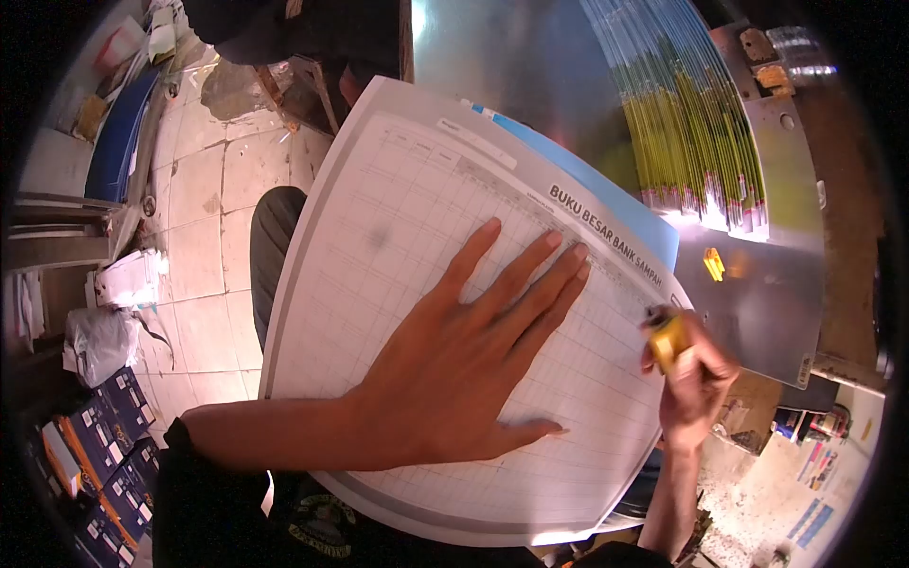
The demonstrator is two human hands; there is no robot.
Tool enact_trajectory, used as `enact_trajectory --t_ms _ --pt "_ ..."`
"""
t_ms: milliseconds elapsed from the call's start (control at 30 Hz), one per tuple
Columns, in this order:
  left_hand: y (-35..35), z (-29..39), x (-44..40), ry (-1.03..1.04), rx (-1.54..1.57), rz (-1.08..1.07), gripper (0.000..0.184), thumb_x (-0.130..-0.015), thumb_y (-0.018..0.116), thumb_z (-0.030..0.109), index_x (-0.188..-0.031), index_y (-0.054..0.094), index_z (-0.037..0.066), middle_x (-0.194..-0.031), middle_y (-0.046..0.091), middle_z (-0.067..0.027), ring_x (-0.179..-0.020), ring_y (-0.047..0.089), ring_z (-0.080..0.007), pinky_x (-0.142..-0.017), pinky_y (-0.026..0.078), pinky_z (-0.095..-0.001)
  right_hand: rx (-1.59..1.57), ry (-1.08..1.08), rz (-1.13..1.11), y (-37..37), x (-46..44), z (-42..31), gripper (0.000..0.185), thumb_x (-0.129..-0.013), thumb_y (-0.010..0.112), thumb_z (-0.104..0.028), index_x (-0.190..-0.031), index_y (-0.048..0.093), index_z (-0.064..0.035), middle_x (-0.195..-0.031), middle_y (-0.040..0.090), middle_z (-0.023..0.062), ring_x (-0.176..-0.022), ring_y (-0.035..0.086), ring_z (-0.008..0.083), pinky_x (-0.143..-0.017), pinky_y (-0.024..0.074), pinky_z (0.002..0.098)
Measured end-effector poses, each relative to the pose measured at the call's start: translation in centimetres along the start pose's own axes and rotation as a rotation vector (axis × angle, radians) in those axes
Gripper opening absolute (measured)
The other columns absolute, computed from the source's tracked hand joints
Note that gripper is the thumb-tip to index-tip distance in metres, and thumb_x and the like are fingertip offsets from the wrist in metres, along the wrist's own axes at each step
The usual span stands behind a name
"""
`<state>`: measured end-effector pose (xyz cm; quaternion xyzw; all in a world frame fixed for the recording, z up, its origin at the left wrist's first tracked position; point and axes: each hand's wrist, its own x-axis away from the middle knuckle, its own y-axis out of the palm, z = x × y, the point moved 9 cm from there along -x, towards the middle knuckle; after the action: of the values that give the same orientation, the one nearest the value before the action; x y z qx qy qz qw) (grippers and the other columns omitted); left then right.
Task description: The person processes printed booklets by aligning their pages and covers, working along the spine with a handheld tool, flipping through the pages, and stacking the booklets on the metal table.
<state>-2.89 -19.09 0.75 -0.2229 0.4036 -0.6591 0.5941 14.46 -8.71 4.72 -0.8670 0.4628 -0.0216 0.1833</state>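
A large printed ledger sheet [379,312], headed "BUKU BESAR BANK SAMPAH" and ruled into a table, lies tilted in front of me over my lap. It looks like a thick pad or stack of sheets. My left hand [473,350] presses flat on its middle, fingers stretched out and holding nothing. At the sheet's right edge, my right hand [696,379] is closed around a small yellow-and-black tool [668,341]. Motion blurs this hand, so the tool's exact kind is unclear. Under the sheet's upper edge, a light blue sheet [606,180] shows.
A fanned row of glossy green-and-blue printed booklets [686,123] lies on a metal-topped table [757,322], with a small yellow object [713,264] nearby. Dark blue boxes [109,454] and a plastic bag [99,346] stand at left on the tiled floor [204,312].
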Motion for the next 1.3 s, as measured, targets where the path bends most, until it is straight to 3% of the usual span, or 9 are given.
enact_trajectory --t_ms 100,233,400,467,567,800,1067,1233,1300 --pt "-0.4 0.0 -0.4 0.023 -0.035 0.021 0.102 -0.089 0.050 0.075 -0.154 0.035 -0.003 -0.162 0.033 -0.0176 -0.154 0.023 -0.0316 -0.126 0.005 -0.0571 -0.184 0.234 0.074 -0.8 0.5 0.2 0.057 -0.101 0.060 -0.046 -0.126 0.064 0.0058 -0.102 0.072 0.0228 -0.069 0.068 0.0211 -0.055 0.0556 0.0325" --pt "-0.5 -1.2 -2.0 0.020 -0.118 0.105 0.099 -0.092 0.046 0.072 -0.151 0.038 -0.007 -0.160 0.037 -0.0199 -0.154 0.022 -0.0329 -0.126 0.003 -0.0552 0.212 -0.013 -0.172 2.2 4.0 -2.7 0.057 -0.077 0.084 -0.003 -0.130 0.061 0.0047 -0.104 0.073 0.0224 -0.081 0.075 0.0250 -0.066 0.0630 0.0316" --pt "-0.5 -1.0 -1.9 0.075 -0.155 0.133 0.085 -0.096 0.049 0.060 -0.149 0.041 -0.006 -0.159 0.038 -0.0207 -0.153 0.026 -0.0328 -0.126 0.005 -0.0561 0.502 -0.023 -0.255 6.9 6.3 -4.5 0.042 -0.070 0.084 0.003 -0.111 0.072 0.0014 -0.092 0.074 0.0155 -0.077 0.075 0.0245 -0.066 0.0599 0.0323" --pt "-0.3 -0.1 -0.7 0.126 -0.293 0.027 0.088 -0.091 0.064 0.052 -0.156 0.032 0.002 -0.165 0.026 -0.0170 -0.154 0.022 -0.0308 -0.125 0.008 -0.0590 0.533 -0.028 -0.255 7.0 6.4 -4.0 0.043 -0.070 0.084 0.003 -0.111 0.073 0.0007 -0.092 0.073 0.0145 -0.076 0.075 0.0242 -0.065 0.0592 0.0328" --pt "-0.6 1.5 2.4 0.181 -0.060 -0.258 0.084 -0.092 0.066 0.046 -0.156 0.032 0.003 -0.166 0.025 -0.0161 -0.155 0.021 -0.0313 -0.123 0.008 -0.0635 0.524 -0.050 -0.259 7.1 6.3 -3.8 0.044 -0.070 0.085 0.002 -0.112 0.073 -0.0010 -0.092 0.072 0.0135 -0.076 0.074 0.0235 -0.064 0.0581 0.0332" --pt "0.9 0.8 3.6 0.074 0.021 -0.096 0.091 -0.088 0.059 0.070 -0.155 0.039 0.012 -0.164 0.031 -0.0101 -0.153 0.024 -0.0279 -0.125 0.007 -0.0627 0.657 -0.077 -0.335 8.1 6.1 -4.5 0.047 -0.065 0.081 0.000 -0.111 0.073 -0.0019 -0.091 0.070 0.0118 -0.073 0.071 0.0240 -0.063 0.0565 0.0334" --pt "1.1 0.9 3.6 0.069 0.050 -0.078 0.089 -0.087 0.060 0.071 -0.152 0.043 0.012 -0.162 0.035 -0.0094 -0.152 0.027 -0.0284 -0.125 0.009 -0.0632 0.721 -0.099 -0.340 8.4 6.4 -4.5 0.047 -0.065 0.081 -0.002 -0.111 0.073 -0.0005 -0.090 0.069 0.0118 -0.072 0.070 0.0232 -0.061 0.0555 0.0329" --pt "1.1 1.0 3.6 0.072 0.053 -0.069 0.089 -0.086 0.059 0.072 -0.151 0.046 0.012 -0.163 0.034 -0.0101 -0.152 0.028 -0.0289 -0.124 0.010 -0.0650 0.854 -0.332 -0.379 9.2 7.6 -5.1 0.044 -0.064 0.078 0.001 -0.107 0.072 0.0032 -0.089 0.069 0.0154 -0.074 0.070 0.0270 -0.063 0.0550 0.0342" --pt "1.0 1.0 3.5 0.077 0.042 -0.071 0.090 -0.086 0.059 0.072 -0.151 0.046 0.012 -0.163 0.034 -0.0105 -0.152 0.028 -0.0293 -0.123 0.011 -0.0652 0.808 -0.223 -0.379 9.0 7.0 -5.1 0.045 -0.064 0.079 0.000 -0.108 0.071 0.0035 -0.088 0.069 0.0157 -0.074 0.070 0.0273 -0.063 0.0547 0.0342"
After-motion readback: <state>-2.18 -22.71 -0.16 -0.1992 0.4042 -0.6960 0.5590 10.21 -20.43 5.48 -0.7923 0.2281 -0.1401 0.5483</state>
